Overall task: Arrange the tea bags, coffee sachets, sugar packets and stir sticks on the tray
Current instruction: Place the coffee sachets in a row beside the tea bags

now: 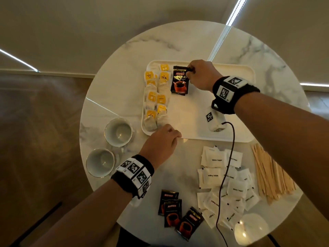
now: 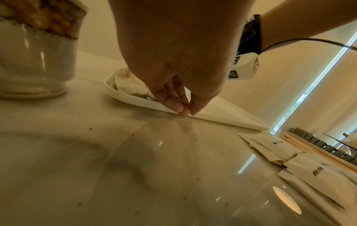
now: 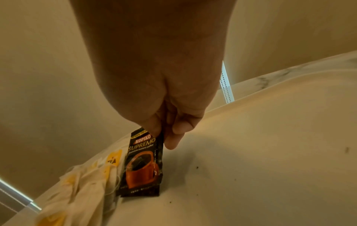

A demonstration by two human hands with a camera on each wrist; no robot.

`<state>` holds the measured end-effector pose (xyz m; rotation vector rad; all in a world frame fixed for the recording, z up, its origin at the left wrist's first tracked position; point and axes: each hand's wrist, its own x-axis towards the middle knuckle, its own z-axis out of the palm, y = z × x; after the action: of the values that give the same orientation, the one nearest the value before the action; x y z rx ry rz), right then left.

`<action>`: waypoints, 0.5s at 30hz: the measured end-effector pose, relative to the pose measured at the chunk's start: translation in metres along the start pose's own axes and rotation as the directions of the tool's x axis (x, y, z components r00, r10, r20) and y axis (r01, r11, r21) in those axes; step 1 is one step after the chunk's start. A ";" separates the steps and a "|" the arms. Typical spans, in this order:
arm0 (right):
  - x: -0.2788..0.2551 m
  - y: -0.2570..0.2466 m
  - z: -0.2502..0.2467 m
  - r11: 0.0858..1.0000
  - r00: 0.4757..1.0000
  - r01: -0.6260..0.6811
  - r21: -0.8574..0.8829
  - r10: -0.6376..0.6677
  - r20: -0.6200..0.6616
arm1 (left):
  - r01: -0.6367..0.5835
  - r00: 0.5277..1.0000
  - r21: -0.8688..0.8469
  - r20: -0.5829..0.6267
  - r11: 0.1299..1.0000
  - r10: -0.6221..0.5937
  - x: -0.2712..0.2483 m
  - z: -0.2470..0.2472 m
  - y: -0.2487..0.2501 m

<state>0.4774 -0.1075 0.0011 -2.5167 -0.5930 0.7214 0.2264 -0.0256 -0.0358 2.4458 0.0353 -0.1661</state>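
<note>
A white tray (image 1: 236,72) lies on the round marble table. Several tea bags (image 1: 156,97) with yellow tags fill its left side. My right hand (image 1: 191,73) pinches the top right corner of a black Kopiko coffee sachet (image 1: 179,81), whose lower edge rests on the tray beside the tea bags (image 3: 81,188); the sachet (image 3: 142,166) hangs from my fingers (image 3: 172,134). My left hand (image 1: 165,138) rests with curled fingers on the tray's near rim (image 2: 135,99). Three more coffee sachets (image 1: 178,214), a pile of white sugar packets (image 1: 224,182) and wooden stir sticks (image 1: 270,175) lie on the table.
Two empty white cups (image 1: 118,131) (image 1: 100,162) stand left of the tray. A black cable (image 1: 229,166) runs from my right wrist over the sugar packets. The tray's middle and right (image 1: 192,111) are bare.
</note>
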 end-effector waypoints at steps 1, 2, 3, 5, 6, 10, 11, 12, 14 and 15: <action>0.003 0.001 0.002 1.000 1.000 -0.003 -0.005 0.003 -0.008 | 0.000 1.000 -0.009 0.000 1.000 0.000 0.000 0.000 -0.001; 0.007 0.001 0.004 1.000 1.000 -0.006 -0.010 0.006 -0.017 | 0.002 1.000 -0.015 0.000 1.000 -0.002 -0.001 0.001 -0.001; 0.009 0.002 0.006 1.000 1.000 -0.010 -0.011 0.010 -0.028 | 0.004 1.000 -0.020 -0.001 1.000 -0.004 -0.001 0.001 -0.002; 0.012 0.004 0.011 1.000 0.998 -0.019 0.000 0.019 -0.056 | 0.008 1.000 -0.031 -0.006 0.999 -0.008 -0.002 0.003 -0.003; 0.013 0.005 0.013 1.000 0.997 -0.025 0.012 0.026 -0.070 | 0.007 1.000 -0.035 -0.007 0.999 -0.007 -0.003 0.002 -0.003; 0.005 0.008 0.021 0.996 0.992 -0.004 0.086 0.014 -0.125 | -0.007 1.000 -0.043 -0.022 0.999 0.006 -0.002 0.003 -0.003; 0.001 0.009 0.022 0.995 0.990 0.019 0.099 -0.005 -0.142 | -0.003 1.000 -0.046 -0.027 0.999 0.002 -0.002 0.004 -0.003; -0.003 0.009 0.024 0.993 0.987 0.048 0.106 -0.032 -0.156 | 0.001 0.999 -0.047 -0.033 0.999 -0.002 -0.002 0.004 -0.003; -0.012 0.011 0.029 0.988 0.984 0.121 0.099 -0.106 -0.144 | 0.004 0.999 -0.052 -0.040 0.999 -0.006 -0.003 0.005 -0.004; -0.016 0.012 0.033 0.984 0.981 0.159 0.075 -0.149 -0.122 | 0.002 0.999 -0.053 -0.038 0.999 -0.004 -0.003 0.006 -0.004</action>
<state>0.4501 -0.1156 -0.0243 -2.3848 -0.6925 0.5292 0.2226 -0.0260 -0.0423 2.3960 0.0590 -0.1188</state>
